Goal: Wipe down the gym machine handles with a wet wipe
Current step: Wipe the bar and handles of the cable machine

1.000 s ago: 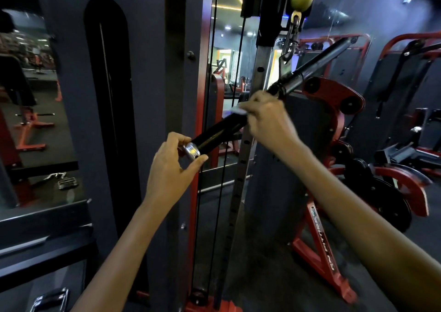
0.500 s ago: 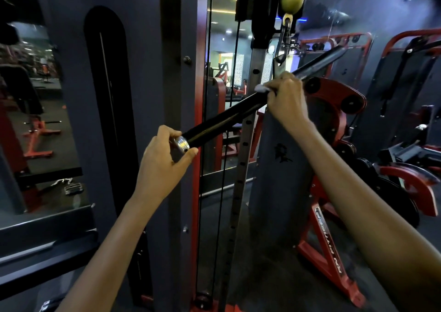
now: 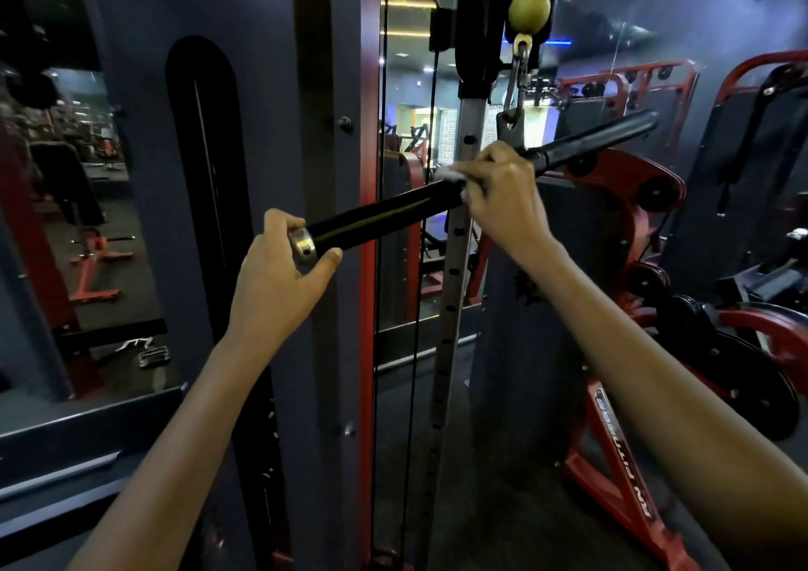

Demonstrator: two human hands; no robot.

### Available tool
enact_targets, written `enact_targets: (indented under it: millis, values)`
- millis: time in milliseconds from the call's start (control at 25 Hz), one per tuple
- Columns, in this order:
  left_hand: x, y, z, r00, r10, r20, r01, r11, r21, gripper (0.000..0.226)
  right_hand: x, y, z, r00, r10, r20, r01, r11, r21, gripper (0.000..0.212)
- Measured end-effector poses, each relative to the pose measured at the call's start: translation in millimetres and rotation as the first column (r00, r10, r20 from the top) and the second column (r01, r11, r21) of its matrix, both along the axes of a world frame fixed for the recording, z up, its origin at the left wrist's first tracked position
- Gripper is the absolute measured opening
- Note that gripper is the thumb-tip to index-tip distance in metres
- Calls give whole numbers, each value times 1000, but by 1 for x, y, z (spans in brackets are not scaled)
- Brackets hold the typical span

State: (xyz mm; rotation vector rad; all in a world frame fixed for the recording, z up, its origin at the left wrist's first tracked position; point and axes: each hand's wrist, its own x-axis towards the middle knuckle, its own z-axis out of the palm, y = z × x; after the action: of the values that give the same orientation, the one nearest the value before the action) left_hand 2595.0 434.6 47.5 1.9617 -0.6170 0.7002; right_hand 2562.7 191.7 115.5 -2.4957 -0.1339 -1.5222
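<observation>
A long black cable bar (image 3: 384,216) hangs tilted from a carabiner (image 3: 516,85) under a yellow stopper ball (image 3: 530,7). Its right end (image 3: 612,135) rises toward the upper right. My left hand (image 3: 280,277) grips the bar's chrome end cap (image 3: 302,244) at the lower left. My right hand (image 3: 503,194) is wrapped around the bar's middle with a white wet wipe (image 3: 452,175) pressed against it; only an edge of the wipe shows past my fingers.
The cable machine's grey and red upright (image 3: 336,264) and perforated adjustment post (image 3: 454,290) stand right behind the bar. A red plate-loaded machine (image 3: 634,194) stands at right. A mirror (image 3: 87,220) at left reflects gym floor and benches.
My right hand with the wipe slid up the bar toward the middle, then slightly back down. My left hand has kept its hold on the end cap.
</observation>
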Motion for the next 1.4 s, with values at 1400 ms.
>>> enact_targets:
  millis: [1400]
  values:
    - [37, 24, 24, 955, -294, 35, 295, 953, -72, 26, 42, 77, -58, 879, 28, 477, -446, 406, 798, 30]
